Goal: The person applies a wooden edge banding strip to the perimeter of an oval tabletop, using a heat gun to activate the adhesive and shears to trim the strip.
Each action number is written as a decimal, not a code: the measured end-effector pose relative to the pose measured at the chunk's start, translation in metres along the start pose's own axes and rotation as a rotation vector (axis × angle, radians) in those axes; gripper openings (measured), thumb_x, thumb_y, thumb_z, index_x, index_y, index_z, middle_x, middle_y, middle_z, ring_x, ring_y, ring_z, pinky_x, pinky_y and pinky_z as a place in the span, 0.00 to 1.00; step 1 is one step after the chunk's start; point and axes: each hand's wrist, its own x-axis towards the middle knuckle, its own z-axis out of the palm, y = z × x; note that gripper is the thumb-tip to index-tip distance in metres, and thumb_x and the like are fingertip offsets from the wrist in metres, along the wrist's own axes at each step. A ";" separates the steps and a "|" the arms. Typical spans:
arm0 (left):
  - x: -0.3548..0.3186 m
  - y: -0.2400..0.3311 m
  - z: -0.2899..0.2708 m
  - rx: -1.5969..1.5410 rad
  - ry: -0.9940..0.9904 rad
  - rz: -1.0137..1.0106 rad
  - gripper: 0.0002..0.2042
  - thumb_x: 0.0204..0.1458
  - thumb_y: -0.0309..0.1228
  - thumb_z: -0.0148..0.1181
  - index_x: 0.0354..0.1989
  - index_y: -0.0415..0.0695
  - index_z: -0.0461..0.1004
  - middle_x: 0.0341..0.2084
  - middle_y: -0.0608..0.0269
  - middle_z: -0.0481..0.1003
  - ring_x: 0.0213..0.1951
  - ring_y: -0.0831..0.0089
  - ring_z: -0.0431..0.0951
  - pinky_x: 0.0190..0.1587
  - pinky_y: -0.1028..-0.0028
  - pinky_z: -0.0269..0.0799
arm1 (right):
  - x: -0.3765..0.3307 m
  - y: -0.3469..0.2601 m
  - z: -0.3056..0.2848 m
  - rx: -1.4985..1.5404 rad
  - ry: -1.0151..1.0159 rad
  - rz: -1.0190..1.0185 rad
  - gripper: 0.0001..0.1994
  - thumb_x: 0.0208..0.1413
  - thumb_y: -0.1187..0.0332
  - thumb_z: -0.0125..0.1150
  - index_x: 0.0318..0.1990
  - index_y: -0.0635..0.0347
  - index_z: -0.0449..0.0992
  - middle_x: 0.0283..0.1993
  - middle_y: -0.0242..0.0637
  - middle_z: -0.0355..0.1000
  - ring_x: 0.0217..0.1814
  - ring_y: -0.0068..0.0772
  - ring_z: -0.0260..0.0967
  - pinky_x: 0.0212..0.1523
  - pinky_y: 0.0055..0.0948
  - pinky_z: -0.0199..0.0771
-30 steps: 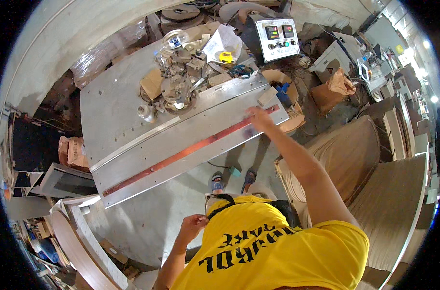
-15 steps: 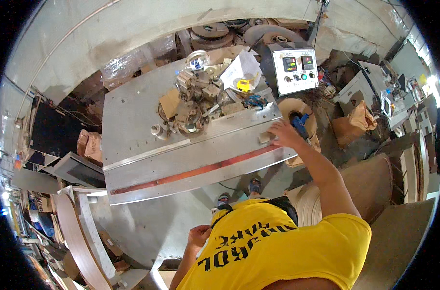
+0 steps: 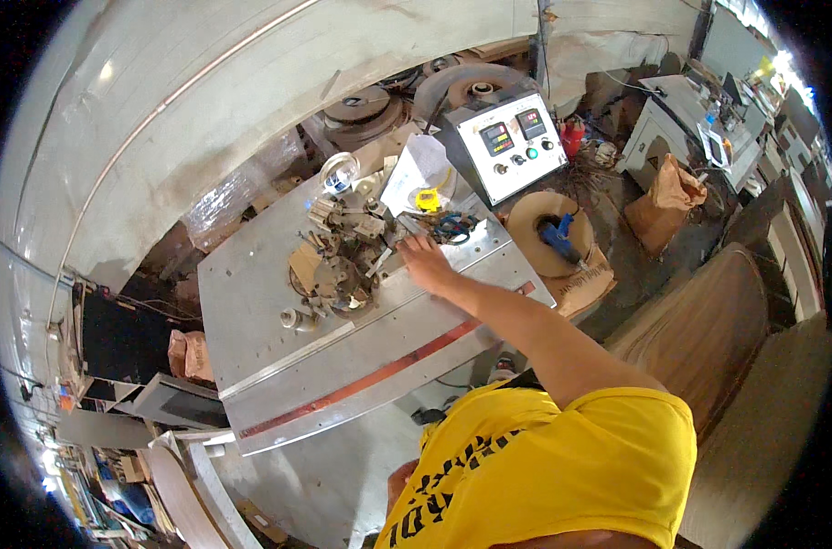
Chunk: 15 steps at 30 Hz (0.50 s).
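Note:
My right hand [image 3: 425,264] reaches across the metal tabletop [image 3: 251,316], at the right edge of a pile of machine parts [image 3: 341,279]. Its fingers curl downward, and what lies under them is hidden. Just beyond the fingertips are dark and blue-handled hand tools [image 3: 452,227] and a yellow tape measure [image 3: 428,200]. Close to my body, my left hand [image 3: 399,479] shows only in part beside the yellow shirt, its fingers hidden. A reddish-brown strip [image 3: 370,391] runs along the table's near side, under my right forearm.
A white control box [image 3: 512,146] with displays and knobs stands behind the table's right end. Right of the table lie a cardboard-coloured roll [image 3: 530,240] with a blue tool [image 3: 558,236] and a paper sack [image 3: 669,203]. Curved wooden panels [image 3: 699,320] stand at my right.
My right hand has moved left and away from me, from a small beige block at the table's right end to the parts pile. That block no longer shows there. The view has turned.

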 end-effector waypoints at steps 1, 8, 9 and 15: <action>0.001 -0.002 -0.008 -0.046 -0.016 -0.011 0.15 0.60 0.32 0.63 0.46 0.30 0.79 0.36 0.57 0.83 0.36 0.73 0.80 0.41 0.72 0.76 | -0.004 -0.018 -0.005 -0.011 0.106 0.007 0.21 0.50 0.66 0.67 0.53 0.55 0.76 0.55 0.42 0.70 0.61 0.47 0.66 0.60 0.49 0.65; 0.026 -0.006 -0.045 -0.123 -0.145 -0.048 0.15 0.61 0.30 0.63 0.48 0.29 0.78 0.38 0.56 0.82 0.36 0.72 0.80 0.42 0.72 0.77 | -0.122 -0.167 -0.062 1.004 -1.333 -0.420 0.16 0.59 0.58 0.62 0.39 0.64 0.82 0.35 0.42 0.81 0.36 0.36 0.77 0.39 0.39 0.73; 0.030 -0.009 -0.051 -0.119 -0.144 -0.039 0.15 0.61 0.30 0.63 0.48 0.29 0.78 0.38 0.56 0.82 0.36 0.72 0.80 0.42 0.72 0.77 | -0.129 -0.188 -0.076 1.008 -1.476 -0.485 0.16 0.59 0.57 0.62 0.40 0.64 0.83 0.36 0.42 0.81 0.36 0.37 0.76 0.39 0.39 0.74; 0.065 -0.040 -0.087 0.015 -0.243 0.022 0.14 0.60 0.26 0.63 0.49 0.28 0.77 0.39 0.56 0.82 0.37 0.72 0.81 0.44 0.73 0.77 | -0.147 -0.219 -0.059 0.845 -1.549 -0.462 0.21 0.58 0.54 0.64 0.42 0.68 0.83 0.38 0.48 0.81 0.39 0.38 0.78 0.39 0.42 0.74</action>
